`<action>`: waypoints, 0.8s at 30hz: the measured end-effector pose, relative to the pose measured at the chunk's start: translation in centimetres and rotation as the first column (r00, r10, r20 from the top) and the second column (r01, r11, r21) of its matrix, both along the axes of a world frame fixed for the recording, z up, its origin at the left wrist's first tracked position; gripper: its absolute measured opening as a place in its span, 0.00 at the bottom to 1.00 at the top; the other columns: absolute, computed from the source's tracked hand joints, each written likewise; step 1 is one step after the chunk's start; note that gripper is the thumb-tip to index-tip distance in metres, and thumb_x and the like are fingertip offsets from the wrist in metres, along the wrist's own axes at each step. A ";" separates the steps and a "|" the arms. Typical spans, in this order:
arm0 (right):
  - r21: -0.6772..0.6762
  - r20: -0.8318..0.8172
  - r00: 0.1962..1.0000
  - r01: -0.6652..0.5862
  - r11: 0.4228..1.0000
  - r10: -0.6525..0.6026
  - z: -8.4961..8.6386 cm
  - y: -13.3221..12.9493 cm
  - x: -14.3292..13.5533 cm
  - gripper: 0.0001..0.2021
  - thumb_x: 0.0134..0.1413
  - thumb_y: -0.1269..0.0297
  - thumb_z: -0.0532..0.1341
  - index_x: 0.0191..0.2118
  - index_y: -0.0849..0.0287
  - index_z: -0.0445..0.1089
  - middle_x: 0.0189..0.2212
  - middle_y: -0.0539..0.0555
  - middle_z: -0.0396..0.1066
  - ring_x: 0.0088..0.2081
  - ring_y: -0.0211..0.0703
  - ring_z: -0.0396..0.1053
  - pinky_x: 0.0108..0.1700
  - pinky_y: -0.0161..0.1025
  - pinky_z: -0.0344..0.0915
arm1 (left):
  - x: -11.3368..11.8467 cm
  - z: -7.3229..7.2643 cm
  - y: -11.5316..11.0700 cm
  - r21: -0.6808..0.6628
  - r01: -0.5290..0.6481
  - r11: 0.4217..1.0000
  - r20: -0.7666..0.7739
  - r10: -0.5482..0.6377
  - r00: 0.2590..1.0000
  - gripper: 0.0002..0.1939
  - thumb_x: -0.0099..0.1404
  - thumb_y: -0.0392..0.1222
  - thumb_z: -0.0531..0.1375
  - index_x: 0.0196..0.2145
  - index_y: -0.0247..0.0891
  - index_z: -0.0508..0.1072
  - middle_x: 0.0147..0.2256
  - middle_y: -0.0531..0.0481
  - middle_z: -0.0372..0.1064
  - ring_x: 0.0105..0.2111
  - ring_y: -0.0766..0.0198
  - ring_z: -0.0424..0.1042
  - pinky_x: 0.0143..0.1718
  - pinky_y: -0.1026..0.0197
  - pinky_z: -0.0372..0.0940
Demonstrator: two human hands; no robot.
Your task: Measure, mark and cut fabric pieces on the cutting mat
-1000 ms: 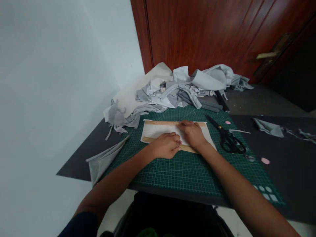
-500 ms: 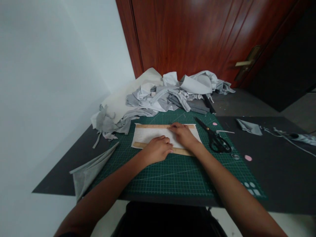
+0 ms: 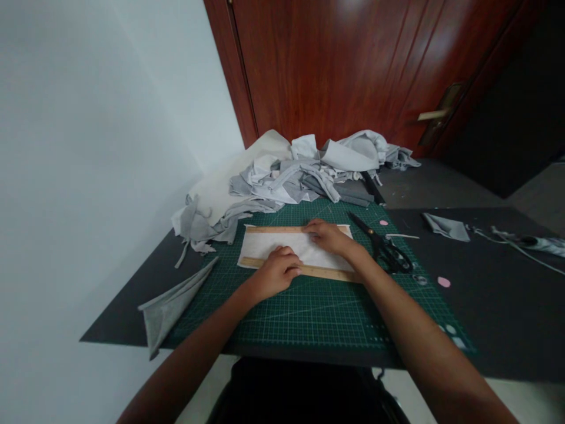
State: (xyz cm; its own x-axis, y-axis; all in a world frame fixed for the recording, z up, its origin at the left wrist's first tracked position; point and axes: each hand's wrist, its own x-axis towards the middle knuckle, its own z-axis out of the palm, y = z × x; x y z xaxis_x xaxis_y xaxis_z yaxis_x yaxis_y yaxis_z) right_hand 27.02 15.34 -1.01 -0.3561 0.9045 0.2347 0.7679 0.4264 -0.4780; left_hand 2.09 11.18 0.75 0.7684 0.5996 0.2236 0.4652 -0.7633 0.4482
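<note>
A white piece of cloth (image 3: 260, 244) lies flat on a green cutting mat (image 3: 304, 318). Two wooden rulers rest across it: the far ruler (image 3: 273, 229) along its back edge, the near ruler (image 3: 326, 272) along its front edge. My left hand (image 3: 277, 272) is closed, its curled fingers on the near ruler. At the far ruler, my right hand (image 3: 330, 237) has its fingers together on the wood; my forearm passes over the cloth's right side. Just right of the cloth lie black scissors (image 3: 384, 244), blades pointing away.
A heap of grey and white fabric scraps (image 3: 304, 171) lies behind the mat, against a red-brown door (image 3: 335, 70). Folded grey cloth (image 3: 176, 303) overhangs the table's front left edge. To the right are pink chalk pieces (image 3: 444, 282), a grey scrap (image 3: 446, 227) and cords (image 3: 489, 237).
My left hand has slid a little to the left along the near ruler. My right hand stays at the far ruler. The view has shifted slightly.
</note>
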 end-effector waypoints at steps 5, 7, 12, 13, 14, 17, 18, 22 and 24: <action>-0.065 0.071 0.995 -0.067 0.996 0.071 1.0 -1.3 -0.5 0.23 0.53 0.80 0.62 0.54 0.58 0.77 0.55 0.59 0.73 0.55 0.49 0.72 0.58 0.43 0.64 | -0.8 -0.2 -3.3 0.010 -0.114 0.993 0.009 0.114 0.993 0.05 0.69 0.34 0.62 0.36 0.39 0.78 0.38 0.50 0.71 0.43 0.58 0.68 0.49 0.54 0.62; -0.064 0.044 0.992 -0.114 0.991 0.117 1.3 -1.7 -0.8 0.22 0.52 0.81 0.62 0.51 0.58 0.78 0.52 0.58 0.75 0.52 0.47 0.73 0.55 0.41 0.65 | -1.4 -0.1 -4.9 0.010 -0.122 0.992 0.024 0.122 0.992 0.05 0.70 0.34 0.61 0.38 0.39 0.78 0.39 0.50 0.72 0.44 0.57 0.67 0.49 0.53 0.62; 0.028 -0.055 0.988 -0.145 0.989 0.147 1.5 -2.0 -1.2 0.14 0.57 0.80 0.60 0.42 0.59 0.80 0.42 0.57 0.77 0.45 0.45 0.74 0.52 0.41 0.66 | -2.1 0.1 -7.6 0.007 -0.172 0.985 0.006 0.172 0.985 0.06 0.69 0.34 0.62 0.42 0.42 0.77 0.42 0.50 0.72 0.47 0.55 0.66 0.51 0.50 0.60; 0.039 -0.066 0.986 -0.150 0.988 0.152 1.5 -2.0 -1.2 0.14 0.57 0.80 0.60 0.41 0.60 0.80 0.42 0.57 0.77 0.45 0.45 0.74 0.52 0.40 0.66 | -2.1 0.1 -7.9 0.009 -0.183 0.983 0.001 0.183 0.983 0.06 0.70 0.34 0.61 0.42 0.42 0.77 0.42 0.50 0.72 0.48 0.55 0.66 0.50 0.50 0.60; 0.043 -0.073 0.985 -0.156 0.987 0.159 1.4 -1.9 -1.2 0.14 0.58 0.80 0.60 0.41 0.60 0.80 0.42 0.57 0.76 0.46 0.45 0.73 0.52 0.40 0.66 | -2.0 0.1 -8.1 0.013 -0.191 0.982 -0.003 0.191 0.982 0.06 0.70 0.34 0.61 0.42 0.42 0.77 0.42 0.50 0.72 0.48 0.55 0.66 0.51 0.50 0.60; 0.027 -0.062 0.985 -0.161 0.987 0.162 1.6 -2.1 -1.1 0.14 0.58 0.80 0.59 0.42 0.59 0.79 0.43 0.57 0.76 0.47 0.45 0.73 0.53 0.41 0.65 | -1.9 0.2 -8.3 0.028 -0.188 0.982 -0.020 0.188 0.982 0.07 0.72 0.35 0.60 0.44 0.43 0.76 0.43 0.49 0.72 0.49 0.54 0.65 0.52 0.49 0.60; 0.028 -0.041 0.988 -0.145 0.989 0.146 1.8 -2.4 -1.2 0.13 0.59 0.80 0.60 0.42 0.59 0.79 0.44 0.57 0.75 0.48 0.46 0.72 0.54 0.43 0.64 | -1.9 0.2 -8.4 0.033 -0.183 0.983 -0.031 0.184 0.982 0.07 0.72 0.36 0.59 0.45 0.43 0.76 0.43 0.49 0.71 0.49 0.54 0.65 0.53 0.49 0.59; 0.100 0.042 0.998 -0.040 0.994 0.036 3.5 -4.8 -1.6 0.12 0.59 0.76 0.63 0.45 0.57 0.78 0.48 0.59 0.73 0.53 0.52 0.68 0.58 0.50 0.58 | -2.0 0.3 -8.4 0.036 -0.171 0.985 -0.045 0.173 0.984 0.06 0.70 0.37 0.62 0.45 0.43 0.75 0.44 0.49 0.71 0.49 0.53 0.65 0.53 0.49 0.59; 0.071 -0.011 0.999 -0.030 0.997 0.031 4.5 -6.4 -2.1 0.09 0.57 0.74 0.65 0.43 0.58 0.77 0.44 0.57 0.73 0.50 0.50 0.69 0.54 0.45 0.60 | -2.0 0.2 -8.2 0.029 -0.167 0.985 -0.021 0.168 0.986 0.07 0.68 0.38 0.65 0.44 0.43 0.74 0.45 0.50 0.71 0.49 0.53 0.65 0.53 0.49 0.59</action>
State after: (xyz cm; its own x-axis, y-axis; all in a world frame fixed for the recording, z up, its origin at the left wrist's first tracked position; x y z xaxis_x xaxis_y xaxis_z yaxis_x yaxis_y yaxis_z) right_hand 24.96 8.98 3.48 -0.3802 0.8741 0.3023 0.7485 0.4828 -0.4547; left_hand 0.05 2.94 0.98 0.6628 0.7143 0.2247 0.5978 -0.6855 0.4157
